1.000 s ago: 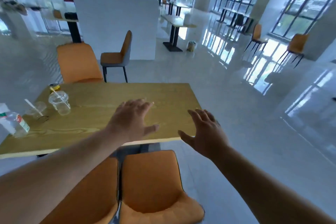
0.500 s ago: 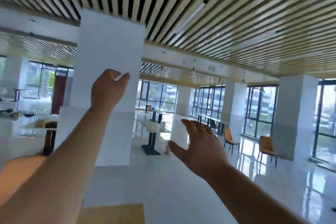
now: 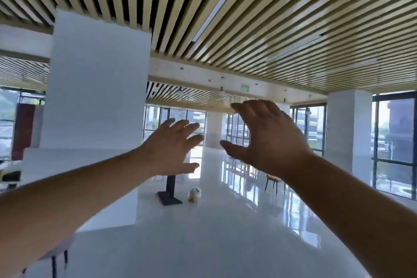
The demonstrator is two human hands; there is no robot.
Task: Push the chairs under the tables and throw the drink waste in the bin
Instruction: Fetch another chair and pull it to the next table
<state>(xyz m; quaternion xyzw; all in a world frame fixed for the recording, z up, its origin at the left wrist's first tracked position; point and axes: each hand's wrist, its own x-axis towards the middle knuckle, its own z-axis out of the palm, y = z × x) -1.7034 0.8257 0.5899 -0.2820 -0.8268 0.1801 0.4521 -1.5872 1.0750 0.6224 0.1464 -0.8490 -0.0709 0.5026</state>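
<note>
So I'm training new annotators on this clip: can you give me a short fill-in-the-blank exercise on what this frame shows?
1. Both the left hand and the right hand hold ____.
2. The ceiling is made of long wooden ____.
3. The small bin stands on the floor beside a black table ____.
4. The hands' fingers are spread ____, not clenched.

Missing words: nothing; slats; base; open

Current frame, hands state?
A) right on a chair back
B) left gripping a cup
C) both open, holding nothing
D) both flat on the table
C: the left hand and right hand are raised in the air with fingers spread, nothing in either.
</note>
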